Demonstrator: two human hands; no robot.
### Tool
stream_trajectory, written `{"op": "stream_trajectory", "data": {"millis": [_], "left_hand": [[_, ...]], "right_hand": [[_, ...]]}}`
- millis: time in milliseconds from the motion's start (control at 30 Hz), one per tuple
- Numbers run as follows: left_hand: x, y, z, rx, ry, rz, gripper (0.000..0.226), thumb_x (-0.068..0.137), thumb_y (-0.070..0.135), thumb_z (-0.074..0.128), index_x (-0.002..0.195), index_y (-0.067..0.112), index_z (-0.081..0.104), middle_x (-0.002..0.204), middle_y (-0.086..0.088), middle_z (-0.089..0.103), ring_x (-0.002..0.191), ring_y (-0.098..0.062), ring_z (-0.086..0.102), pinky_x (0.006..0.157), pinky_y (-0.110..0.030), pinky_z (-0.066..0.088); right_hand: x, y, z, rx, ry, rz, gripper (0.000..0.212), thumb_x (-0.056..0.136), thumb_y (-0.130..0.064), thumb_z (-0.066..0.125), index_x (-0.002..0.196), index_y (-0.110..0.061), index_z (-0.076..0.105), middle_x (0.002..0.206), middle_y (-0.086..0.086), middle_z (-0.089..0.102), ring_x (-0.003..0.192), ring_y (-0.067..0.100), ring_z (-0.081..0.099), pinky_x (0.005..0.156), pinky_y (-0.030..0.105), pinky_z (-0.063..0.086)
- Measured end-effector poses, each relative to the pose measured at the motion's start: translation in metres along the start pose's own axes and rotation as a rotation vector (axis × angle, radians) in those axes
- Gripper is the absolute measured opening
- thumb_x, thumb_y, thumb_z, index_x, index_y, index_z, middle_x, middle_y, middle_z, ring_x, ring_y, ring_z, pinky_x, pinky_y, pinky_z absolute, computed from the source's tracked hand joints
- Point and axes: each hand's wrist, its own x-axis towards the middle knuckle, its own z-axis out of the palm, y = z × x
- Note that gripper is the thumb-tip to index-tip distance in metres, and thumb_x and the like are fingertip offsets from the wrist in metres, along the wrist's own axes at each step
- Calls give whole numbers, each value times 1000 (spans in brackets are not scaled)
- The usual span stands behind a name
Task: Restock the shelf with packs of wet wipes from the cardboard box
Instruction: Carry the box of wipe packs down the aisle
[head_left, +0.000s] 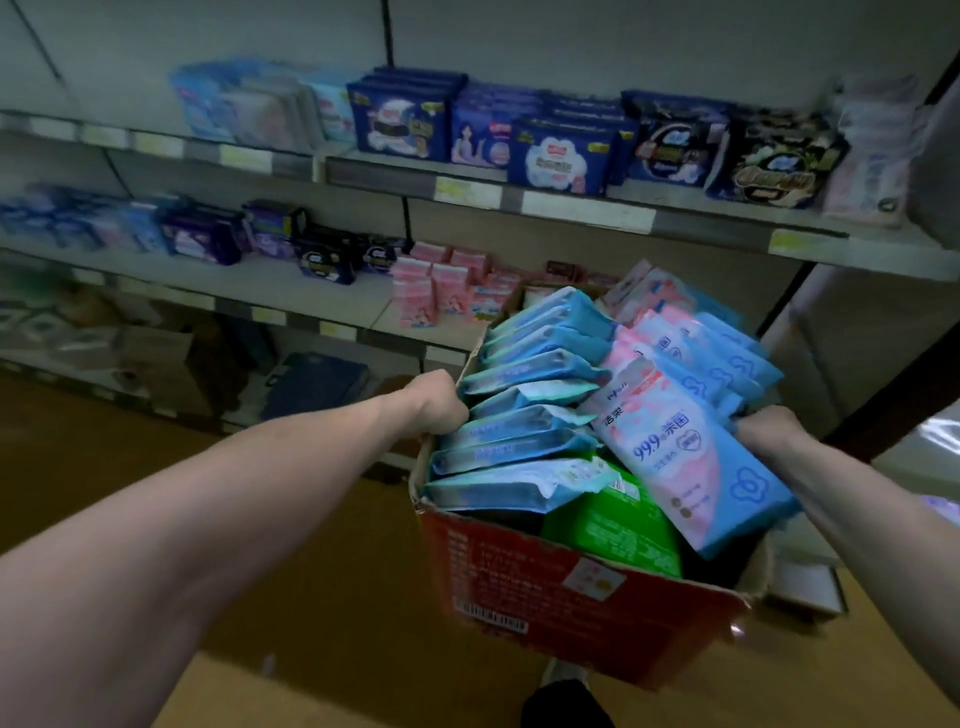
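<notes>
A red cardboard box (561, 592) hangs in the air in front of the shelves, carried between both hands. It is packed with blue wet wipe packs (524, 374) standing on edge, pink and blue packs (680, 457) piled on the right, and a green pack (618, 525) near the front. My left hand (434, 402) grips the box's left rim. My right hand (771, 428) holds the right side, its fingers hidden behind the packs. Small pink packs (434, 291) stand on the middle shelf (291, 299) just behind the box.
The upper shelf (571, 208) holds dark blue and black packs (561, 156). Purple and blue packs (202, 234) line the middle shelf at left. Cardboard boxes (166, 358) and a dark blue item (317, 384) sit on the bottom level. My shoe (563, 675) shows under the box on the brown floor.
</notes>
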Motion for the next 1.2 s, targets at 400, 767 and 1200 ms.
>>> {"op": "stream_trajectory", "data": {"millis": [400,767,1200], "left_hand": [[-67,-196,-95,-106,251,-370,12,91,15,53,84,6,57,89,-8,59,80,-21,58,62,-29,46],[-129,-371,-178,-203,421,-854,21,89,12,49,69,7,49,74,-6,53,66,-19,51,60,-28,42],[-183,-554,-239,-422,546,-1170,21,91,13,49,71,6,50,83,-10,56,78,-24,55,56,-28,40]], "right_hand": [[-54,-172,160,26,-290,-340,6,85,3,63,86,0,58,107,18,61,89,22,51,73,33,36],[-147,-353,368,-228,-654,-627,29,95,-3,50,66,-7,45,86,9,50,80,22,42,67,23,34],[-302,-502,575,-457,-863,-898,20,90,0,57,71,1,51,97,15,47,88,23,42,77,27,31]]}}
